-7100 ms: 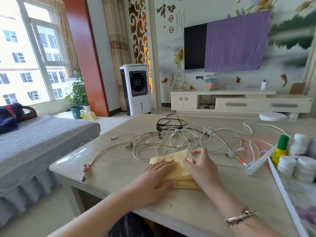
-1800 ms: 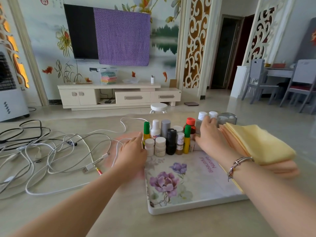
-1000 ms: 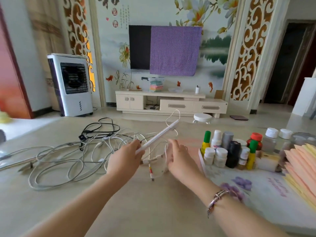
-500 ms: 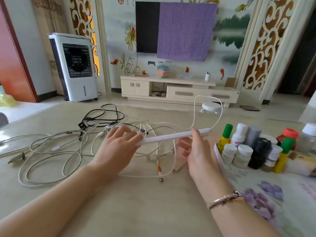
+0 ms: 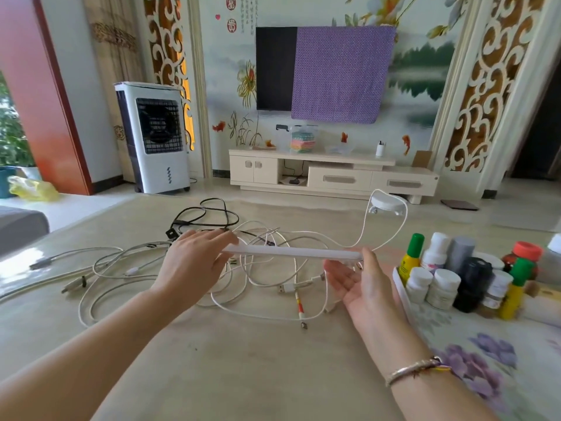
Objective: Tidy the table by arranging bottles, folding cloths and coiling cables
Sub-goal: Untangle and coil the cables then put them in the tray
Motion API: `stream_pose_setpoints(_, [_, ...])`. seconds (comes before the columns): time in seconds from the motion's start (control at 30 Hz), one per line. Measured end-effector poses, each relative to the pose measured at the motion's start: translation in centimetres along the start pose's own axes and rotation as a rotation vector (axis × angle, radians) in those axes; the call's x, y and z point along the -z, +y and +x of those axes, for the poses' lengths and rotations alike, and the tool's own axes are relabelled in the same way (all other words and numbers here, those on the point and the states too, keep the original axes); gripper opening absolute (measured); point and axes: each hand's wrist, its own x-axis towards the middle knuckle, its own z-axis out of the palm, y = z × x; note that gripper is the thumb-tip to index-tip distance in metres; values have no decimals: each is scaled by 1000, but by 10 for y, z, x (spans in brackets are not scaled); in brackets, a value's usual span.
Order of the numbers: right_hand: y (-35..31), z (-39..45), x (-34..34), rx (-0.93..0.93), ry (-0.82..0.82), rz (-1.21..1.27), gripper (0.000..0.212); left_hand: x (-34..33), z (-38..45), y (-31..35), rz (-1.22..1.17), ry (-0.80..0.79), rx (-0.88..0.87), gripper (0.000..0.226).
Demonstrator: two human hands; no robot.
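A long white light bar [image 5: 291,253] hangs level above a tangle of white cables [image 5: 127,268] on the table [image 5: 243,360]. My left hand [image 5: 194,262] pinches the bar's left end, fingers laid over it and the thumb hidden. My right hand [image 5: 361,284] lies palm up with straight fingers, its thumb against the bar's right end. The bar's thin white cord [image 5: 400,220] loops up from that end. A black cable [image 5: 206,217] lies behind the white ones. Several bottles [image 5: 455,275] stand grouped on a flowered tray [image 5: 400,290] at the right.
Loose USB plugs [image 5: 288,288] lie on the table under the bar. Beyond the table stand a white air cooler [image 5: 154,138], a low TV cabinet [image 5: 334,174] and a small white stool [image 5: 385,205]. A grey sofa edge [image 5: 18,226] is at the left.
My right hand has loosened from a grip on the bar to an upturned palm. The bar sits level and its cord loop has swung further right.
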Motion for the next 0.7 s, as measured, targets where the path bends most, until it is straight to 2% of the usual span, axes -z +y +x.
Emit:
stream_pose_setpoints(0.13, [1, -1, 1, 16, -19, -254, 29, 2, -3, -8, 84, 33, 31, 22])
stream_pose_setpoints(0.27, [4, -1, 3, 221, -9, -563, 36, 1, -6, -17, 120, 55, 97, 21])
stream_pose_setpoints(0.37, [10, -12, -6, 322, -136, -638, 35, -4, 0, -15, -29, -18, 350, 22])
stream_pose_setpoints(0.43, [16, -21, -13, 312, -247, -683, 34, -6, 8, -12, -140, -83, 535, 21])
stream_pose_setpoints(0.47, [20, -25, -15, 298, -302, -715, 34, -8, 12, -8, -186, -107, 566, 21])
stream_pose_setpoints(0.57, [33, -30, -19, 281, -426, -823, 31, -7, 22, 18, -331, -174, 486, 23])
stream_pose_setpoints(0.7, [44, -28, -18, 358, -530, -936, 30, 12, 36, 67, -782, -346, 348, 47])
